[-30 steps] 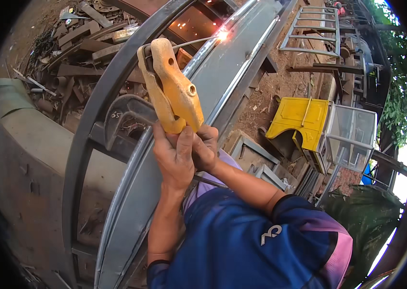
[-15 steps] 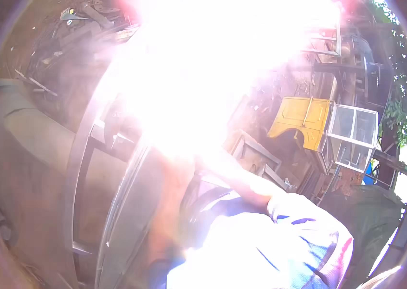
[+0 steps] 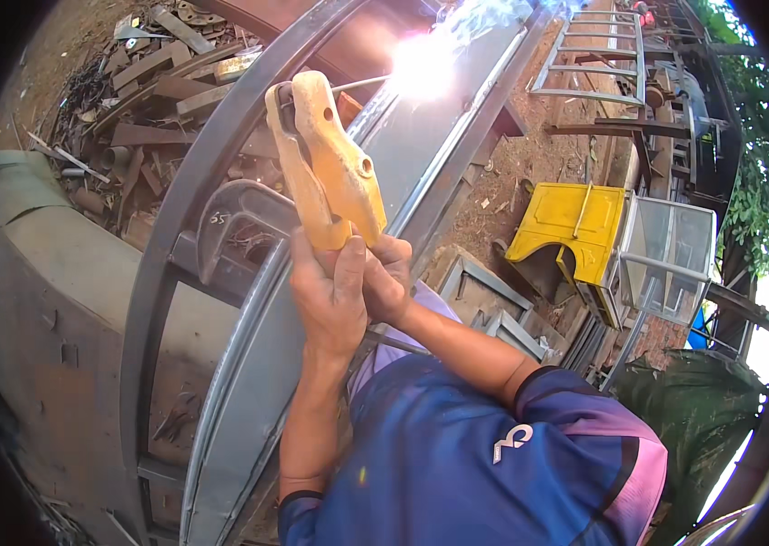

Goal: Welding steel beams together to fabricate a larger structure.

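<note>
A worn yellow welding electrode holder (image 3: pixel 348 164) points up and away, gripped by both of my hands. My left hand (image 3: pixel 330 296) wraps round its lower end, thumb upward. Against it on the right, my right hand (image 3: pixel 391 278) is also closed on the holder. From the holder's jaws a thin welding rod (image 3: pixel 361 84) runs to a bright white arc (image 3: pixel 422 65), whose glare hides the rod's tip and the joint. Bluish smoke rises there. The arc burns at the far part of a long grey metal panel (image 3: pixel 434 136) with raised edges.
A dark curved metal clamp (image 3: pixel 243 196) sits left of my hands, beside a dark steel frame (image 3: pixel 159 246). Scrap metal (image 3: pixel 166 82) is heaped at far left. To the right stand a yellow panelled piece (image 3: pixel 571 223), a glazed white frame (image 3: pixel 666 250) and a ladder-like metal frame (image 3: pixel 598 55).
The glare that washed out most of the view has shrunk to a small bright spot with smoke. The holder and my hands now show clearly; my arms look much the same.
</note>
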Motion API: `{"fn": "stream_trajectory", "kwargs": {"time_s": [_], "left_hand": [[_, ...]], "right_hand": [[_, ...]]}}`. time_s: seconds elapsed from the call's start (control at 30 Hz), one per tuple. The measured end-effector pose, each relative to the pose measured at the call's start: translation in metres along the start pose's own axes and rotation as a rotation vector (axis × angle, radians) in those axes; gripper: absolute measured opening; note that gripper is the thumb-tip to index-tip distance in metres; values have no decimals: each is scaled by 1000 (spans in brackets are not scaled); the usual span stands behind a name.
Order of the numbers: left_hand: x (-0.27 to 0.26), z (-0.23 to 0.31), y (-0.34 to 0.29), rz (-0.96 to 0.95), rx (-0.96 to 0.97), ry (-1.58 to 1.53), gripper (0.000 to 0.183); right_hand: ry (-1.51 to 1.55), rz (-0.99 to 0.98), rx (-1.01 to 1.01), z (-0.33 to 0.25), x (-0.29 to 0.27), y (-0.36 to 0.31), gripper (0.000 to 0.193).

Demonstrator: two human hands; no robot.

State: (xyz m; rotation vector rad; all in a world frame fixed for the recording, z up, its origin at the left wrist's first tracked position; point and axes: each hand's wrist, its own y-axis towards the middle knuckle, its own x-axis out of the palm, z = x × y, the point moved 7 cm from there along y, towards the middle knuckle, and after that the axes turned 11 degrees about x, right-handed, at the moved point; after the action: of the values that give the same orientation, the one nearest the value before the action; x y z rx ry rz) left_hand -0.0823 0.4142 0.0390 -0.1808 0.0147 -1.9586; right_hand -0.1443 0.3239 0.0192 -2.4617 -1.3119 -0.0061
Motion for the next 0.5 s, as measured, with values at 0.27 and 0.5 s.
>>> {"fn": "stream_trajectory", "kwargs": {"time_s": [0.27, 0.5], "left_hand": [[0, -4, 0, -31, -1, 9, 43], [-1, 1, -2, 36, 54, -42, 49]], "right_hand": [[52, -28, 49, 4, -1, -2, 29], [-1, -25, -66, -6, 4, -1, 28]]}}
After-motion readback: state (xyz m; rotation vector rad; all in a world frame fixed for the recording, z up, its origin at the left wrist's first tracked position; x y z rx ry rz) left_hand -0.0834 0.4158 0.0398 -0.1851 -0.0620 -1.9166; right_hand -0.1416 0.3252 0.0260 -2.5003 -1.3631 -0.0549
